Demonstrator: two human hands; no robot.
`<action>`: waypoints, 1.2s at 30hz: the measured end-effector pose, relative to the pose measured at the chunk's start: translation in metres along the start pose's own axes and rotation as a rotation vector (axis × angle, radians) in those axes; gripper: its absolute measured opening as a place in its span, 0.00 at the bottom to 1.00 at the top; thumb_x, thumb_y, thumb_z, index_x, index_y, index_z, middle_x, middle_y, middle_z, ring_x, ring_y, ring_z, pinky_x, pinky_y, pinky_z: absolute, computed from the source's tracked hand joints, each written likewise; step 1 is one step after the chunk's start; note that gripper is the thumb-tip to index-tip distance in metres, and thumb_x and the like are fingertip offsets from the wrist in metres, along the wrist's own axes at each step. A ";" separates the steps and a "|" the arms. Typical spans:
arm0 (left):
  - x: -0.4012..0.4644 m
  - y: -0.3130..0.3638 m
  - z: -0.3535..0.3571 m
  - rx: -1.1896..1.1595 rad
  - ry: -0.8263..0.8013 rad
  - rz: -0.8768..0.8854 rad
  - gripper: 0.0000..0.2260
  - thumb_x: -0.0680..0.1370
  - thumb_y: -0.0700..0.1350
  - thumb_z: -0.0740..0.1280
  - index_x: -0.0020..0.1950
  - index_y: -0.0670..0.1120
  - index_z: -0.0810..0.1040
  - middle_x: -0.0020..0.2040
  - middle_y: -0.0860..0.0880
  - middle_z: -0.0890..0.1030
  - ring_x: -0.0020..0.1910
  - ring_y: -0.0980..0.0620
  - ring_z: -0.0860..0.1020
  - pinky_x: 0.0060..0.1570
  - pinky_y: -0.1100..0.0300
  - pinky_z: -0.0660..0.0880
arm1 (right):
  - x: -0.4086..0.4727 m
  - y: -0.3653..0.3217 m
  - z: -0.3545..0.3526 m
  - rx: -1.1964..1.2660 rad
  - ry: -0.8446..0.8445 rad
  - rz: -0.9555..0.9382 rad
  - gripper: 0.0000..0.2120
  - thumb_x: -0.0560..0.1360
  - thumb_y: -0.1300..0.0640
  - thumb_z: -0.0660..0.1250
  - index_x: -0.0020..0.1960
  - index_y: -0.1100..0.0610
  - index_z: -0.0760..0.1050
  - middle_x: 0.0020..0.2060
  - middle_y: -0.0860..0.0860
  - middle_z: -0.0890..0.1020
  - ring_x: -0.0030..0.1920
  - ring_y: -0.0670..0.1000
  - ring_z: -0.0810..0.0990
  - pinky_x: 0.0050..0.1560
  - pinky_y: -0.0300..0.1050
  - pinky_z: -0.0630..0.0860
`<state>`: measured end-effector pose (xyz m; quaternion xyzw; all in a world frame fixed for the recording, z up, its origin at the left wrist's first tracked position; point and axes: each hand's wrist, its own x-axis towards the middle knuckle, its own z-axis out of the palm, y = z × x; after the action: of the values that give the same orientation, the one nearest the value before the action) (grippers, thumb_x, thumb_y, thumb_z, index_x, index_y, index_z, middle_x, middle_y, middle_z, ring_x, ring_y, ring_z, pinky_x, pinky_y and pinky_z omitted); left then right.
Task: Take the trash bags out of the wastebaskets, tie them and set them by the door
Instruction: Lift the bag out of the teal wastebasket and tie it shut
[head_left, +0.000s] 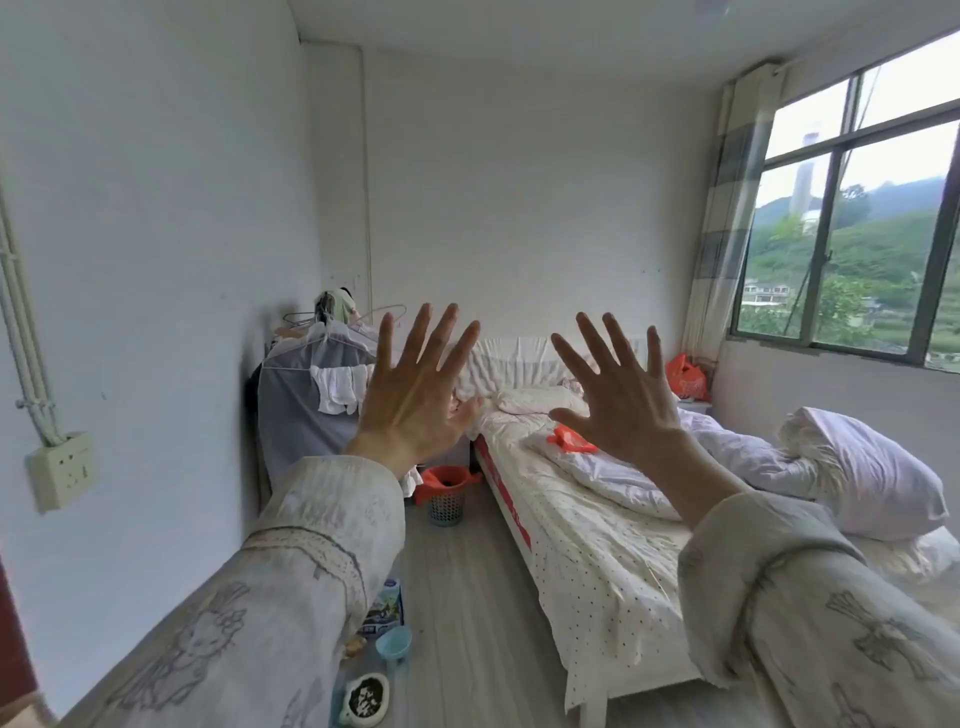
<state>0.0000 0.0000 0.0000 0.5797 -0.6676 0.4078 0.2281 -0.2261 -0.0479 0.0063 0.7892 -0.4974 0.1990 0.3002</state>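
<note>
Bedroom: white walls, wood floor (467, 597), bed (587, 545), window (852, 228). Wastebasket (447, 503) with red bag (445, 477) on floor beside bed. Left hand (415, 400), right hand (618, 405): raised, fingers spread wide, empty.

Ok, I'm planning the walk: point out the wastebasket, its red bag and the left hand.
Blue mesh plastic wastebasket (447, 505): head view, on its side wall.
Red plastic trash bag (445, 476): head view, on its folded-over rim.
Left hand (415, 395): head view, back of the hand.
</note>
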 end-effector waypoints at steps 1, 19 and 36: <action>0.002 0.005 0.003 -0.016 -0.006 0.005 0.32 0.73 0.63 0.49 0.74 0.50 0.51 0.76 0.44 0.57 0.75 0.42 0.56 0.70 0.43 0.37 | 0.000 0.002 0.005 0.009 -0.008 0.008 0.39 0.73 0.33 0.53 0.75 0.46 0.38 0.76 0.51 0.39 0.76 0.56 0.39 0.69 0.60 0.32; 0.054 0.005 0.293 -0.507 -0.078 -0.100 0.21 0.76 0.49 0.54 0.68 0.45 0.66 0.67 0.46 0.72 0.68 0.49 0.68 0.69 0.55 0.64 | 0.129 -0.023 0.265 0.449 -0.070 0.032 0.21 0.76 0.53 0.61 0.68 0.54 0.65 0.65 0.52 0.73 0.64 0.55 0.72 0.64 0.53 0.68; 0.131 -0.080 0.664 -0.616 -0.387 -0.400 0.18 0.77 0.47 0.55 0.65 0.45 0.70 0.65 0.47 0.73 0.66 0.51 0.69 0.65 0.62 0.63 | 0.350 -0.026 0.599 0.678 -0.337 0.052 0.22 0.78 0.51 0.58 0.70 0.52 0.63 0.67 0.49 0.71 0.66 0.52 0.70 0.64 0.49 0.67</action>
<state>0.1595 -0.6137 -0.2501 0.6687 -0.6631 0.0201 0.3356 -0.0443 -0.6750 -0.2300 0.8525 -0.4656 0.2272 -0.0693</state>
